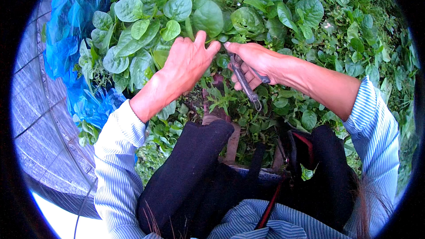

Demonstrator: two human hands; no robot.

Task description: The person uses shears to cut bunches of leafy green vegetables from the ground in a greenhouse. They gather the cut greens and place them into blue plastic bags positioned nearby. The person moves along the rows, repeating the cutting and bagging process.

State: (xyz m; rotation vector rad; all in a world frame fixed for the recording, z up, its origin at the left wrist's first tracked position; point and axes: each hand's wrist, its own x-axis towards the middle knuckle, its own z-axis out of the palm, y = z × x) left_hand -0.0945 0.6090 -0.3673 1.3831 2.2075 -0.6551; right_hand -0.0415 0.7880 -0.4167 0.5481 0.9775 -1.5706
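My left hand (191, 60) is curled at the base of a cluster of broad, glossy green leaves (139, 36), which look like Malabar spinach. A thin stem shows between its index finger and thumb; the other fingertips are hidden behind the hand. Close on its right, my right hand (252, 61) holds a pair of spring-loaded pruning snips (244, 81). Their handles point down toward my knees, and a wire loop hangs at the handle end. The blades are hidden by hand and foliage. The two thumb tips are nearly touching, just in front of a large upright leaf (208, 19).
A crumpled blue plastic bag (71, 30) lies left of the plants. Beyond it runs a translucent sheet wall (36, 106). More leafy plants (292, 6) and low weeds spread ahead and right. A low seat's legs (233, 142) and a dark bag with red trim (303, 146) are between my knees.
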